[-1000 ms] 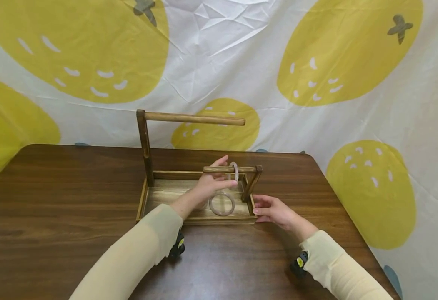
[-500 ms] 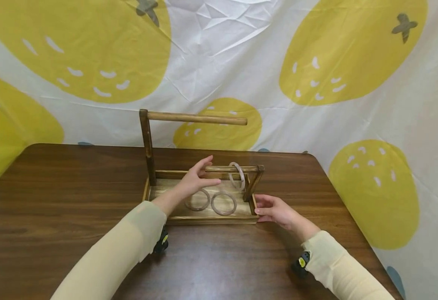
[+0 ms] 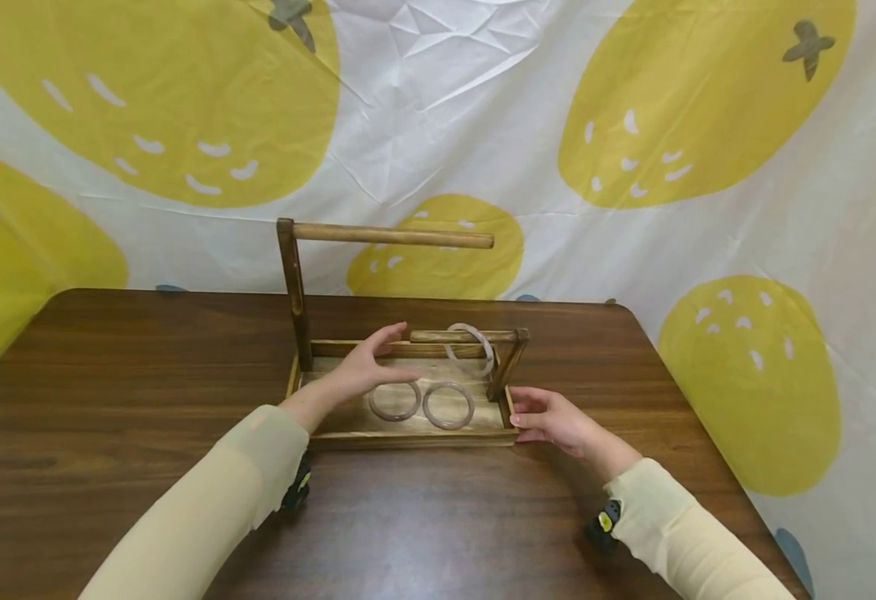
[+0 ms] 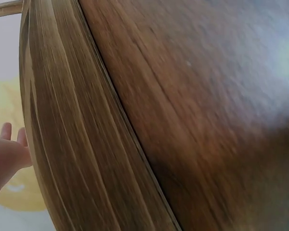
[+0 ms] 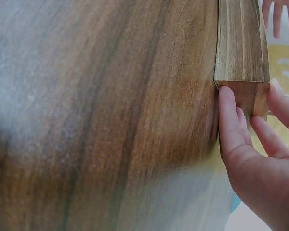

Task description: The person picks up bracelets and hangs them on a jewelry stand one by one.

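Observation:
A wooden jewelry stand has a shallow tray [image 3: 415, 440], a tall post with a long upper bar [image 3: 392, 235] at left, and a short lower bar [image 3: 430, 337] at right. One pale translucent bangle [image 3: 491, 358] hangs on the lower bar, tilted. Flat in the tray, side by side, lie a second bangle [image 3: 395, 418] and a third bangle [image 3: 448, 427]. My left hand [image 3: 362, 369], fingers and thumb spread apart, holds nothing over the tray's left half. My right hand [image 5: 260, 159] holds the tray's right end, thumb at the upper rim and fingertips against the end wall.
The stand sits on a dark brown wooden table [image 3: 145, 400] with rounded far corners. Behind it hangs a white cloth [image 3: 438, 125] printed with large yellow fruit. A small black wrist camera [image 3: 298, 487] sits under the left sleeve.
My left hand has let go of the hanging bangle and drawn back to the left, uncovering the left bangle in the tray. The hanging bangle has swung. My right hand stays put.

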### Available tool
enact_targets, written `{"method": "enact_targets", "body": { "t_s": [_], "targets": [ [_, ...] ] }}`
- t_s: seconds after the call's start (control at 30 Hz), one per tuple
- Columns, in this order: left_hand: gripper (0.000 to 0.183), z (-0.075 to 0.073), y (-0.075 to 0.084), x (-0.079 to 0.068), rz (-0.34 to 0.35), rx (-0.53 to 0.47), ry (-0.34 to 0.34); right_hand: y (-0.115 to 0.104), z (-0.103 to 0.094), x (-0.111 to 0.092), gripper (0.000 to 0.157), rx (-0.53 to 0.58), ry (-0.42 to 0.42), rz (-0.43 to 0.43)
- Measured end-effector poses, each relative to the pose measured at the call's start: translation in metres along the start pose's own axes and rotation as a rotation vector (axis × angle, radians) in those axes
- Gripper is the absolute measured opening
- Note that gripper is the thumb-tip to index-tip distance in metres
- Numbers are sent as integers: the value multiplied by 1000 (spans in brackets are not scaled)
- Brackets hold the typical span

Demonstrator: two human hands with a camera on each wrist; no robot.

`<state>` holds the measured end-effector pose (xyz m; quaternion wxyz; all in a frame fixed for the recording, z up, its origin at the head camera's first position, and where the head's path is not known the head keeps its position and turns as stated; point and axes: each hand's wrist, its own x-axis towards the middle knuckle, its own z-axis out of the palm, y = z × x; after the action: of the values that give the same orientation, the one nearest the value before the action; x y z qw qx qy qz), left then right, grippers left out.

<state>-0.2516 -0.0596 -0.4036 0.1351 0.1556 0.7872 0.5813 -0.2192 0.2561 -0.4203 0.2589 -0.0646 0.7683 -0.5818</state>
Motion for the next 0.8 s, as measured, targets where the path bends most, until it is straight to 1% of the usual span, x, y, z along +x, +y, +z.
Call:
{"method": "enact_targets", "body": {
  "t_s": [0.1, 0.33, 0.47, 0.53, 0.77, 0.8],
  "targets": [
    [81, -2, -2, -1, 9, 37, -12, -1, 0, 0, 60, -2, -1, 2],
    [86, -5, -8, -2, 69, 144, -54, 1, -1, 1, 61, 3, 6, 4],
    [84, -5, -12, -4, 98, 208, -58, 3, -2, 2, 61, 10, 3, 3],
    [84, -6, -13, -6, 105, 258, -61, 3, -2, 2, 61, 12, -3, -3],
    [87, -6, -15, -9, 71, 466, -83, 2, -2, 1, 61, 15, -10, -7],
    [87, -6, -15, -10, 75, 499, -88, 2, -2, 1, 61, 15, -9, -5]
  ]
}}
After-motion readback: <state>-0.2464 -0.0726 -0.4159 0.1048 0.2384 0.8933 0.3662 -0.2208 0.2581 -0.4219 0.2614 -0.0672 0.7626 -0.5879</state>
